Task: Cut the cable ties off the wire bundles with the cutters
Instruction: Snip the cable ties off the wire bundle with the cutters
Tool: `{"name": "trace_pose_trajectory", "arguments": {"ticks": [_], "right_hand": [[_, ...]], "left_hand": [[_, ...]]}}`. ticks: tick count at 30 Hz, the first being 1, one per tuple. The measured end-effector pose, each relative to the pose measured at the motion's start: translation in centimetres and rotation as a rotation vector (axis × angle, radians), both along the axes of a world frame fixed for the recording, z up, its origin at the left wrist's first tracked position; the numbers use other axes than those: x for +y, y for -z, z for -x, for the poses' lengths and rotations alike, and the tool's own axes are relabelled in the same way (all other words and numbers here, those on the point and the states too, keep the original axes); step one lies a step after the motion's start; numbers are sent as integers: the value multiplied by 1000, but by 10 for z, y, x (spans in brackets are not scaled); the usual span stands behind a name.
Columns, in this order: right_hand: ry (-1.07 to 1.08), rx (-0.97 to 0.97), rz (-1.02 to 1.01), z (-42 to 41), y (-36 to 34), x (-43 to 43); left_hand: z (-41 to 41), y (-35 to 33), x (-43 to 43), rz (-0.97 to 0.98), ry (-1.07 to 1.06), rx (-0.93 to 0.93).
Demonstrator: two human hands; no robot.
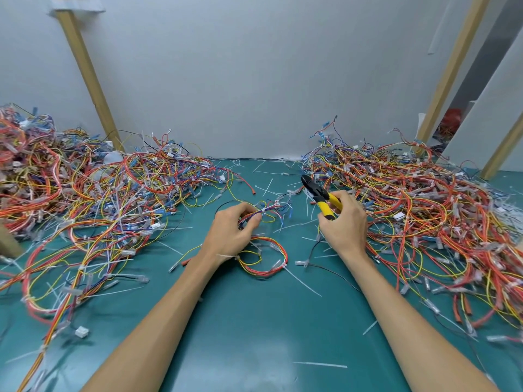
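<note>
Wire bundle in play, seen from the head camera: a small one is being pinched in the left grip, low over the middle of the green worktop, between the left heap and the right heap. The fingers and thumb of that grip are being curled tight round the wires, with a white cable tie showing just past the fingertips.

The cutters are being carried in the right grip, which is being wrapped round the yellow handles. The black jaws are being pointed up and away, apart from the wire bundle. Whether they are parted cannot be told from here.

A looped bundle is being left lying just under the left wrist, and cut ties are being left scattered all over the worktop.

For a clean cut, the tie's strap is probably best being lifted clear of the wires by the left grip. Only plastic should be getting between the jaws as the tips are being slid under the strap, with the insulation being kept out of the bite.
</note>
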State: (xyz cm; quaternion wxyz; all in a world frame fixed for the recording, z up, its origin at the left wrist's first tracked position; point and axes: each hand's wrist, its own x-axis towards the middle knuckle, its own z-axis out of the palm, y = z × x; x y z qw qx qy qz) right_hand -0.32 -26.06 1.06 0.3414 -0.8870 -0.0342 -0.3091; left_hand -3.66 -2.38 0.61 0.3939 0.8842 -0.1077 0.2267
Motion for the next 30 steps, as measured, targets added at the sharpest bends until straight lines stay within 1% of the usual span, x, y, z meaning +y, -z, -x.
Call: {"name": "trace_pose_trajectory", "arguments": {"ticks": [5, 12, 14, 18, 22, 26, 28, 30], "right_hand": [[-6, -8, -8, 1, 0, 0], [3, -20, -15, 1, 0, -1], [0, -18, -14, 0, 0, -1], [-1, -17, -12, 0, 1, -1], [1, -16, -13, 0, 0, -1], [-1, -11, -14, 0, 0, -1], [0, -10, -16, 0, 1, -1], [4, -6, -18, 0, 1, -1]], "left_hand": [[-2, -1, 5, -46, 32, 46], [-3, -6, 15, 5, -25, -55], [-3, -8, 19, 63, -34, -89], [-1, -14, 25, 241, -106, -160], [-3, -18, 33, 229, -220, -193], [-4, -18, 39, 173, -305, -137], [-5, -18, 41, 128, -292, -73], [-5, -16, 43, 37, -238, 44]]}}
